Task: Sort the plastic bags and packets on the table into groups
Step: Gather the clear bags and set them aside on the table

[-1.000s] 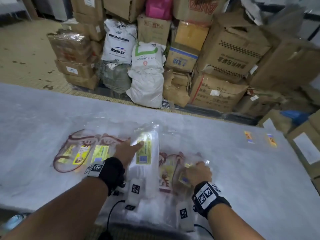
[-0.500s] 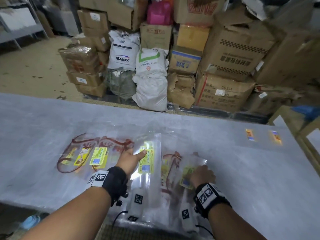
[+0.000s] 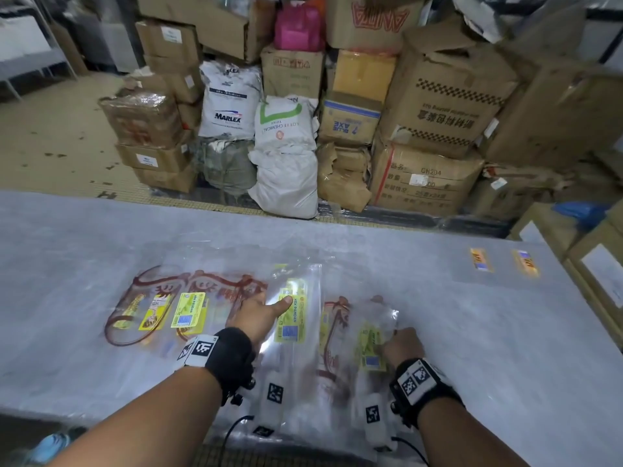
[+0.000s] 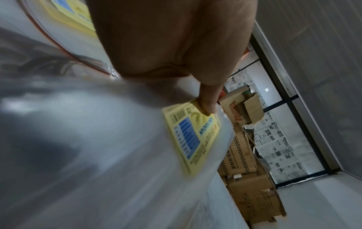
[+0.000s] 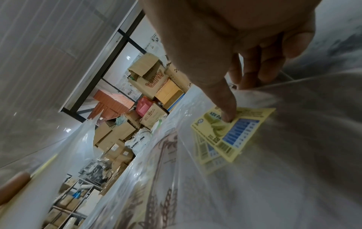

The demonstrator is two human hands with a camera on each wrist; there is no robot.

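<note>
- Two clear packets with yellow labels are under my hands near the table's (image 3: 472,348) near edge.
- My left hand (image 3: 259,315) pinches the left packet (image 3: 293,318), thumb on its label.
- My right hand (image 3: 403,347) grips the right packet (image 3: 371,345), thumb pressing its label.
- More printed bags (image 3: 151,308) lie flat toward the left edge.

Stacked cardboard boxes (image 3: 441,106), white sacks (image 3: 285,156)

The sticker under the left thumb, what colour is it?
Yellow sticker with a blue block, clearest in the left wrist view.
</note>
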